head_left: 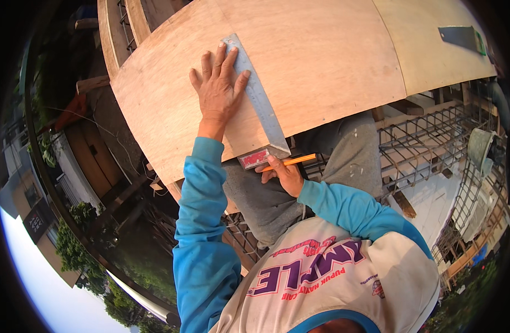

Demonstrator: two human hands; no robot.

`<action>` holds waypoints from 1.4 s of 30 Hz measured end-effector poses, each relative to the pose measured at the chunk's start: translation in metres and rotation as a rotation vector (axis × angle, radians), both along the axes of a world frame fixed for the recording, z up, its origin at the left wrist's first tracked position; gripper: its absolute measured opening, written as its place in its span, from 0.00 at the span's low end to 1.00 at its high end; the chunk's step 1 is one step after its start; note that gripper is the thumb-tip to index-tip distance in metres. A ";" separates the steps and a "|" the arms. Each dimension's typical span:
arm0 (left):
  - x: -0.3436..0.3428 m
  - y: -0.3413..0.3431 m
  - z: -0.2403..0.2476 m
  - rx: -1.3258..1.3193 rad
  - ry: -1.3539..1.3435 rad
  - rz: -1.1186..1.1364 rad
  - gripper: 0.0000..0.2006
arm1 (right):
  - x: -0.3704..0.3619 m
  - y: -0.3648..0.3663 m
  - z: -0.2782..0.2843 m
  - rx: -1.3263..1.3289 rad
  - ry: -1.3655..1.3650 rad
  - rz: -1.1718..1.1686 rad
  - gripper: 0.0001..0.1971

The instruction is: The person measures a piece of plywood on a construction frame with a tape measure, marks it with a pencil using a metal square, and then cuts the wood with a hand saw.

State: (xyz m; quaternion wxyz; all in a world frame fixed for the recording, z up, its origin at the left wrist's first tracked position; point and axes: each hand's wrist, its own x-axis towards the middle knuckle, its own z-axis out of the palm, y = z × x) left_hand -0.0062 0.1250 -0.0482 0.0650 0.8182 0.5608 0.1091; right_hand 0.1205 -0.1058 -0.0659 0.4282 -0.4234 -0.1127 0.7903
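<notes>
A try square (264, 108) lies on a plywood sheet (327, 61), its metal blade running across the board and its handle at the near edge. My left hand (219, 89) rests flat on the plywood with fingers spread, the fingertips and thumb on the blade. Down by the square's handle, my right hand (288, 178) grips an orange pencil (302, 160) that points to the right. Its fingertips touch or nearly touch the handle; exactly where is hard to make out.
At the far right, a saw-like blade with a green handle (460, 39) lies on a paler sheet (432, 61). Tied steel bars (418, 141) run below the sheets on the right. Wooden beams (137, 22) stick out at upper left. Trees (77, 238) and buildings stand lower down at left.
</notes>
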 end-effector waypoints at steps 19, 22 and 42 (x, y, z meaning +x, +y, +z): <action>0.004 0.003 0.004 -0.032 -0.033 0.009 0.28 | 0.000 0.000 -0.002 -0.031 0.025 0.006 0.17; 0.004 0.003 0.003 -0.041 -0.032 0.005 0.28 | 0.002 0.001 -0.005 -0.017 0.023 0.013 0.17; 0.001 0.004 -0.001 -0.050 -0.022 0.033 0.29 | 0.004 0.003 -0.007 -0.016 0.036 0.076 0.18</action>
